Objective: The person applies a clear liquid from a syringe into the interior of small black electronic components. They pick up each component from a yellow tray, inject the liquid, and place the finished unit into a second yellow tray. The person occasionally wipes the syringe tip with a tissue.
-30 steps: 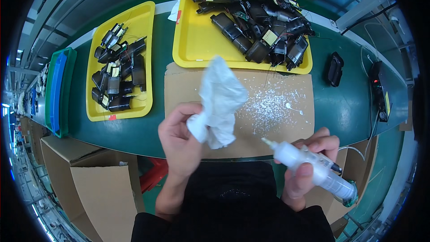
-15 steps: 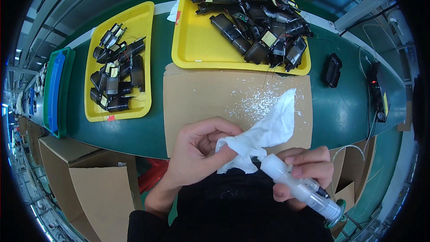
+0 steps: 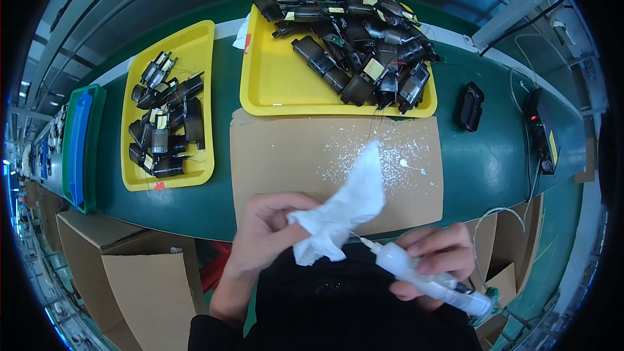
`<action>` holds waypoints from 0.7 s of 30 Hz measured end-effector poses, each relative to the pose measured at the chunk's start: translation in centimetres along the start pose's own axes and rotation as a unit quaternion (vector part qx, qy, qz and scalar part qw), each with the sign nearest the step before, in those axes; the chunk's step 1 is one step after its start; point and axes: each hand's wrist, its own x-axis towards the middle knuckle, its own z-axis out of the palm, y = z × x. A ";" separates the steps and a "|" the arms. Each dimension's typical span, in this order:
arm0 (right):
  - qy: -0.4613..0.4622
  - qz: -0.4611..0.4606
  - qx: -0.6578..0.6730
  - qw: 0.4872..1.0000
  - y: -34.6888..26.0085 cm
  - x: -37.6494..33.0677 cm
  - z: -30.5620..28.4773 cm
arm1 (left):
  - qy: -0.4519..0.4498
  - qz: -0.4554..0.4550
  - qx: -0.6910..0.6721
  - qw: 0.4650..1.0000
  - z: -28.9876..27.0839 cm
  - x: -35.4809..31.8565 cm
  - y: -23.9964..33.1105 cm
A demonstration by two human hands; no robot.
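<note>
head view: left fingers (image 3: pixel 286 211) still clamped on white tissue (image 3: pixel 341 211), right fingers (image 3: pixel 432 253) on syringe (image 3: pixel 422 276), tissue now off nozzle

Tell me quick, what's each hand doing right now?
Left hand: closed on a crumpled white tissue.
Right hand: closed around a white plastic glue syringe, nozzle pointing at the tissue.
</note>
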 end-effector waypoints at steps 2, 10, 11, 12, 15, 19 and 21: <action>-0.083 0.016 -0.050 0.995 0.0 0.4 -0.1 | -0.014 -0.050 -0.053 0.997 0.8 -0.2 0.1; -0.122 0.001 -0.185 0.975 -1.7 0.2 0.7 | -0.051 -0.060 0.066 0.995 1.4 -0.6 1.0; -0.116 0.004 -0.172 0.978 -1.8 0.0 0.8 | -0.063 -0.069 0.057 0.994 1.5 -0.9 1.5; -0.110 0.016 -0.157 0.981 -1.9 -0.2 1.0 | -0.064 -0.052 0.066 0.994 1.3 -1.2 1.5; -0.099 0.039 -0.142 0.984 -2.1 -0.3 1.4 | -0.069 -0.019 0.067 0.995 1.0 -2.1 1.1; -0.092 0.029 -0.175 0.980 -2.1 -0.1 1.7 | -0.108 -0.010 0.017 0.994 0.8 -2.8 2.4; -0.052 0.029 -0.142 0.988 -1.9 -0.2 2.1 | -0.144 0.051 0.080 0.985 -0.2 -2.8 2.1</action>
